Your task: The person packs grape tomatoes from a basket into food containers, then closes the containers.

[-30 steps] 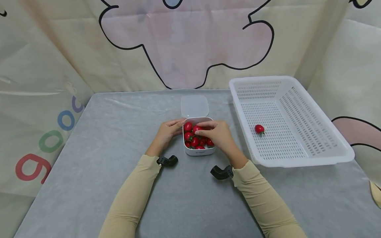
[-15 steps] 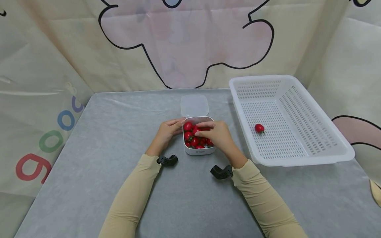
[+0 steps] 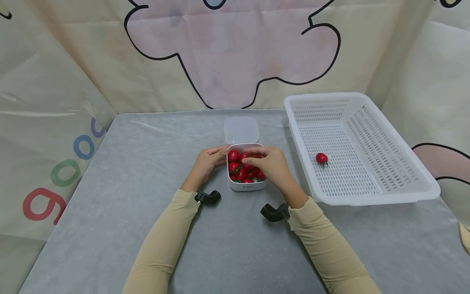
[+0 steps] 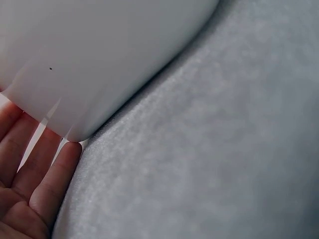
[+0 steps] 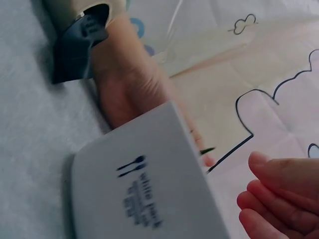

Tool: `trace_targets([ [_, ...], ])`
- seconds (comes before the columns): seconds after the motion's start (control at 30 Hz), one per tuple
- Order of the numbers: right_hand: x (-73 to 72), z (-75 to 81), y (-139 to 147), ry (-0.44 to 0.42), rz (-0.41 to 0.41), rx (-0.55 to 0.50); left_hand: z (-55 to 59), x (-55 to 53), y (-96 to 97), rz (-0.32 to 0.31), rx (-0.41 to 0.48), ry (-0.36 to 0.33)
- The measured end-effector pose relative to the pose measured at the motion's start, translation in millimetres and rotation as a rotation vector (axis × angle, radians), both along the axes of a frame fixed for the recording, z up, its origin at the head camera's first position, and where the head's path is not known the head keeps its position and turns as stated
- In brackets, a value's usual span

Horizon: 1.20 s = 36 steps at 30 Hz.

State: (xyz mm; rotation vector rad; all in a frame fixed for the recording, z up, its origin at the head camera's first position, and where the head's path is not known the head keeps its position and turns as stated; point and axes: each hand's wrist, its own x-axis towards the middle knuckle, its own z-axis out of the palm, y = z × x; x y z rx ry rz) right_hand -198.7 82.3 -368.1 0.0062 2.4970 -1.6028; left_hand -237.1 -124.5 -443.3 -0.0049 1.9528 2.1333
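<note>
A small white box (image 3: 248,187) holding several red cherry tomatoes (image 3: 241,174) stands mid-table, with printing on its front wall (image 5: 144,184). My left hand (image 3: 205,164) rests against the box's left side; in the left wrist view its extended fingers (image 4: 42,184) touch the wall. My right hand (image 3: 271,162) hovers over the box's right half, thumb and fingers a little apart above the tomatoes. Nothing shows between these fingers (image 5: 264,214) in the right wrist view. The hand hides part of the tomatoes.
To the right stands a large white perforated basket (image 3: 371,200) with one cherry tomato (image 3: 322,159) in it. A translucent lid (image 3: 241,130) lies behind the box. Printed curtains (image 3: 227,53) border the grey cloth-covered table (image 3: 227,249).
My right thumb and fingers, earlier at a tomato in the box, have lifted slightly and parted. The left hand stays at the box's side. The head view shifts slightly.
</note>
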Motion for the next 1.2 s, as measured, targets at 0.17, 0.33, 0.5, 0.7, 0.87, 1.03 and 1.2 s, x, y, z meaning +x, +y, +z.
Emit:
trace_targets([
  [0.17, 6.1, 11.9, 2.3, 0.042, -0.048, -0.077, 0.2, 0.1, 0.3, -0.003, 0.002, 0.004],
  [0.33, 24.2, 39.3, 10.7, 0.202, -0.056, -0.133, 0.4, 0.2, -0.1, -0.004, 0.012, 0.011],
  [0.5, 43.0, 77.5, 29.5, 0.302, -0.058, -0.144, -0.7, -0.3, 0.6, -0.004, 0.017, 0.015],
  [0.7, 44.7, 113.1, 65.6, 0.227, -0.062, -0.075, -1.6, 0.3, 0.9, -0.002, 0.007, 0.021],
  [0.87, 16.7, 118.9, 97.9, 0.118, -0.024, -0.096, -1.2, 1.6, -0.3, -0.005, 0.002, 0.022],
  [1.03, -7.8, 107.7, 121.6, 0.077, 0.048, -0.162, 0.2, 2.0, -0.6, -0.007, -0.005, 0.019],
  [1.2, -22.7, 93.2, 144.3, 0.044, 0.100, -0.195, -0.2, 2.1, 0.2, -0.008, -0.005, 0.018],
])
